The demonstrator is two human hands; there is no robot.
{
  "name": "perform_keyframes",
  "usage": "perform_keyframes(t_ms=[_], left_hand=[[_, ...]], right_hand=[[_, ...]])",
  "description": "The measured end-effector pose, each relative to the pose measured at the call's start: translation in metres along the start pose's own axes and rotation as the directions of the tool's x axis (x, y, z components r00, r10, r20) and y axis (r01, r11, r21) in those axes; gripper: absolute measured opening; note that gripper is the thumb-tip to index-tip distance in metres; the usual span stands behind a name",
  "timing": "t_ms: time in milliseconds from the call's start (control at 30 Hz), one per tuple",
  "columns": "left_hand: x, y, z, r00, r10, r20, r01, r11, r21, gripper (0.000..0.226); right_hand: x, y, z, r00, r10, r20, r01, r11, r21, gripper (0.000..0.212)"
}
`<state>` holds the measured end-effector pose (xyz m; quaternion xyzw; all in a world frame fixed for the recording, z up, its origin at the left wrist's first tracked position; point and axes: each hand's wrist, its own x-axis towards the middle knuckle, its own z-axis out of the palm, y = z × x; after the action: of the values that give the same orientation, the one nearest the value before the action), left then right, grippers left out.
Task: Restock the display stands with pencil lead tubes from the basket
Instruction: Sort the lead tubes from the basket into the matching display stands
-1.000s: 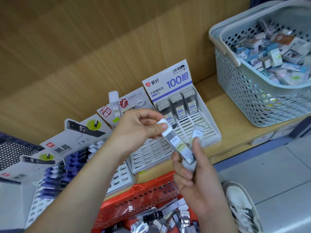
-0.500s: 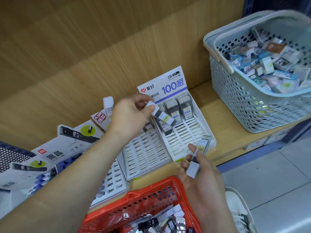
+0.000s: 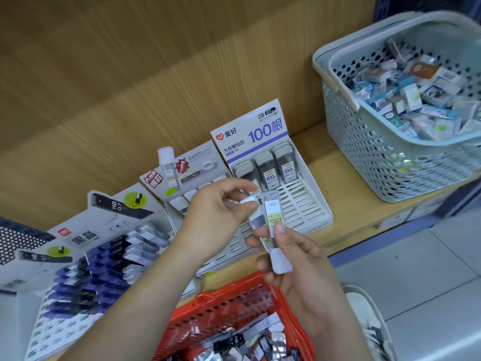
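Head view, left to right. HB 0.7 stand [image 3: 86, 237] at far left, with rows of blue tubes, fairly full. Grey middle stand [image 3: 194, 166] comes next, its front slots mostly hidden by the arm. Left hand [image 3: 216, 217] is over it, thumb and fingers pinching the white cap of a lead tube [image 3: 256, 220] that hangs toward the other hand. Red basket [image 3: 229, 290] sits below, loose tubes inside. Right hand [image 3: 299, 259] is curled round a second lead tube [image 3: 273, 212], cap down, "100" label upside down. There may be a third tube under it, but the blur is too heavy to say. Both tubes are held close together above the shelf [image 3: 359, 212] edge. 2B 100 stand [image 3: 302, 207] is just behind, with three short rows at the back and bare front slots. Grey basket [image 3: 377, 157] far right holds small boxes.

The step looks like sorting which tube goes where. To do it well: check each label against the header card, turn the right hand's tube cap-up, seat it directly in front of an existing row with the label out, one at a time.
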<state>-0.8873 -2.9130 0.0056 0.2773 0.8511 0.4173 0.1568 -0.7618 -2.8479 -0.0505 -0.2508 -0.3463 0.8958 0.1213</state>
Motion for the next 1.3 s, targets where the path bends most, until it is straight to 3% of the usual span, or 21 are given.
perform_keyframes(t_ms=[100, 167, 267, 367, 433, 567, 633, 700, 800, 900, 1033, 1300], left_hand=[[-0.025, 0.002, -0.001, 0.974, 0.207, -0.089, -0.188, 0.964, 0.186, 0.032], [-0.047, 0.002, 0.002, 0.958, 0.282, 0.06, -0.288, 0.931, 0.224, 0.035], [-0.065, -0.009, 0.014, 0.93, 0.316, 0.189, -0.365, 0.858, 0.362, 0.067], [-0.065, -0.011, 0.02, 0.949, 0.308, 0.059, -0.308, 0.88, 0.363, 0.057], [-0.064, -0.009, 0.019, 0.963, 0.271, -0.012, -0.258, 0.929, 0.265, 0.043], [-0.059, -0.003, 0.008, 0.998, 0.047, 0.028, -0.045, 0.995, -0.085, 0.028], [-0.057, 0.001, 0.002, 0.997, 0.033, 0.069, -0.021, 0.987, -0.162, 0.018], [-0.055, 0.001, -0.006, 0.999, 0.023, 0.048, -0.013, 0.98, -0.2, 0.023], [-0.05, -0.007, -0.023, 0.998, -0.035, -0.05, 0.03, 0.994, -0.107, 0.018], [-0.038, -0.026, -0.046, 0.991, -0.042, -0.128, 0.05, 0.997, 0.063, 0.007], [-0.014, -0.056, -0.059, 0.98, -0.014, -0.2, 0.063, 0.968, 0.242, 0.013], [0.029, -0.077, -0.036, 0.98, 0.107, -0.17, -0.039, 0.93, 0.366, 0.011]], right_hand=[[0.004, 0.003, 0.009, 0.996, -0.039, -0.082, 0.041, 0.999, 0.029, 0.029], [0.006, 0.003, 0.012, 0.988, -0.058, -0.143, 0.073, 0.992, 0.103, 0.029], [0.004, 0.002, 0.016, 0.987, -0.035, -0.16, 0.06, 0.986, 0.155, 0.034], [0.002, 0.004, 0.022, 0.994, 0.012, -0.107, 0.011, 0.979, 0.205, 0.035], [0.004, 0.006, 0.022, 0.994, 0.023, -0.104, 0.004, 0.969, 0.245, 0.032], [0.007, 0.007, 0.018, 0.99, -0.047, -0.134, 0.089, 0.941, 0.325, 0.026], [0.007, 0.007, 0.017, 0.989, -0.055, -0.14, 0.099, 0.939, 0.329, 0.028], [0.008, 0.01, 0.016, 0.983, -0.042, -0.178, 0.102, 0.933, 0.344, 0.029], [0.008, 0.012, 0.013, 0.972, -0.041, -0.233, 0.116, 0.941, 0.318, 0.015], [0.007, 0.012, 0.009, 0.969, -0.065, -0.239, 0.121, 0.967, 0.223, 0.031], [0.003, 0.015, 0.012, 0.975, -0.1, -0.198, 0.121, 0.988, 0.095, 0.04], [0.006, 0.023, 0.016, 0.982, -0.086, -0.165, 0.097, 0.994, 0.058, 0.03]])
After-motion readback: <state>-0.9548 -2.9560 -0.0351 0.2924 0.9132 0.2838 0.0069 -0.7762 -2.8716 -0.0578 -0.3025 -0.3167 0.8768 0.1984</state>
